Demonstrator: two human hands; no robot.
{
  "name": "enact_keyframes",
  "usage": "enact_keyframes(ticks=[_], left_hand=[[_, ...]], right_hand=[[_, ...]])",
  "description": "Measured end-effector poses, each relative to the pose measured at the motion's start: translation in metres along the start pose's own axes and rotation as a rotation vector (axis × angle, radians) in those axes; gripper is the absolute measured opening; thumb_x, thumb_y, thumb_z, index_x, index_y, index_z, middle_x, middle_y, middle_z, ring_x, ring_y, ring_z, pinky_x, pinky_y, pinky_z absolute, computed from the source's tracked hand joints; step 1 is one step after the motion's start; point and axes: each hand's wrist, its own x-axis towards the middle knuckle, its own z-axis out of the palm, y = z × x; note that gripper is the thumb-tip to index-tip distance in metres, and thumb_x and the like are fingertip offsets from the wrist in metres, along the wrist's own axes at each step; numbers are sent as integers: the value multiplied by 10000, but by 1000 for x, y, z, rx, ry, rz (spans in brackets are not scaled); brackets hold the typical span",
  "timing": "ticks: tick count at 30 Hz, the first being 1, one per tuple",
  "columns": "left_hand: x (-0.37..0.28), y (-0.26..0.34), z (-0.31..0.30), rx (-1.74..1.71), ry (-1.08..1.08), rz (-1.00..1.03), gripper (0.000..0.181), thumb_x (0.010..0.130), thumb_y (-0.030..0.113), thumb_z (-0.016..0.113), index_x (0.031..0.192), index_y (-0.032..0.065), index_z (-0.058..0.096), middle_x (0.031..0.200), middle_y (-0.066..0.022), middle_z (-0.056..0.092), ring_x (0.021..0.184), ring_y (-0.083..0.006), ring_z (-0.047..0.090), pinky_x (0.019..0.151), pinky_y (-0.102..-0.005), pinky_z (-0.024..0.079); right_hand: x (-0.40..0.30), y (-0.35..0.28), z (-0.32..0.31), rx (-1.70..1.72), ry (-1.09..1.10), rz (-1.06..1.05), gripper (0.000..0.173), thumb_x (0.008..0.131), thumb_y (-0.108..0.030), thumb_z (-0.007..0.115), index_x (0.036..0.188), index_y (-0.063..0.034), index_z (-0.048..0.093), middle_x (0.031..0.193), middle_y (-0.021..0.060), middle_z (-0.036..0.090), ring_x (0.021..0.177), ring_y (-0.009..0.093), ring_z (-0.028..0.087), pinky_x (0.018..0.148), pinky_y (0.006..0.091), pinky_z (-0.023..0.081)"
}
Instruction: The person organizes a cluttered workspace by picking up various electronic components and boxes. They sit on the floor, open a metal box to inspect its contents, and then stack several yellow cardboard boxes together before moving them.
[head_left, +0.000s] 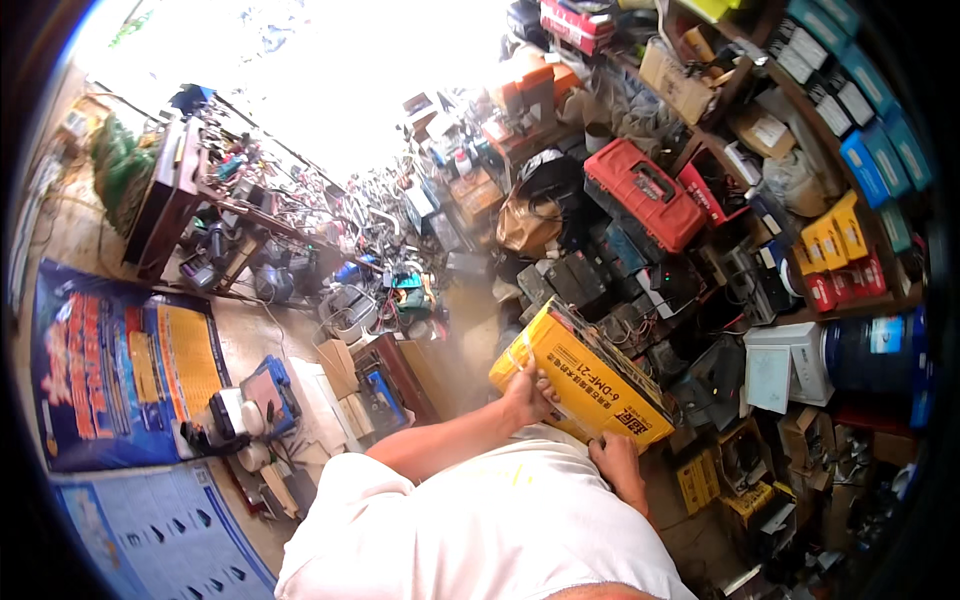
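A yellow cardboard carton (592, 375) with black printed writing is tilted in front of my body, close against my white shirt. Around its far left end runs a pale plastic strap (527, 346). My left hand (531, 394) has its fingers curled around this strap at the carton's left side. Lower and to the right, my right hand (619, 465) is closed at the carton's near edge, where the strap appears to run into its fingers. The carton's underside is hidden.
Several dark batteries (562, 277) and a red toolbox (645, 191) stand beyond the carton. Shelves of boxes (832, 232) line the right side. Left are a low table with a blue-cased device (270, 394) and posters (120, 367). Tangled cables and parts (375, 225) crowd the far bench.
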Motion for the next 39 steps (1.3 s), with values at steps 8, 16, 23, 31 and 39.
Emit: enact_keyframes(ticks=[8, 16, 23, 31, 39], left_hand=[[21, 131, 13, -72, 21, 30, 450, 942, 519, 385, 676, 157, 358, 531, 20, 297, 507, -161, 299, 548, -305, 312], [12, 206, -9, -241, 9, 133, 439, 945, 516, 373, 700, 152, 376, 524, 17, 302, 483, -155, 297, 529, -307, 317], [-10, 233, 0, -217, 22, 233, 424, 951, 504, 363, 735, 140, 387, 525, 12, 306, 484, -157, 336, 526, -309, 328], [20, 302, -33, -400, 38, 199, 399, 938, 504, 391, 774, 140, 392, 538, -1, 327, 510, -166, 349, 547, -346, 344], [12, 380, -23, -347, 110, 289, 412, 937, 527, 382, 777, 147, 386, 561, -3, 297, 505, -166, 333, 520, -335, 338]], right_hand=[[97, -88, 17, 4, -77, 42, 258, 750, -246, 581, 694, 6, 587, 729, 238, 602, 719, 424, 578, 681, 496, 447], [168, -134, 24, -107, -103, -193, 261, 733, -268, 580, 732, -12, 633, 760, 217, 628, 739, 394, 604, 705, 471, 475], [205, -154, 31, -128, -190, -275, 282, 740, -261, 562, 783, 3, 651, 782, 233, 631, 753, 410, 609, 706, 461, 485], [272, -221, 42, -224, -326, -232, 294, 747, -263, 556, 798, 11, 651, 784, 241, 628, 755, 410, 611, 712, 468, 486], [315, -272, 65, -137, -371, -213, 273, 756, -251, 574, 773, 17, 623, 780, 251, 614, 748, 426, 589, 677, 477, 472]])
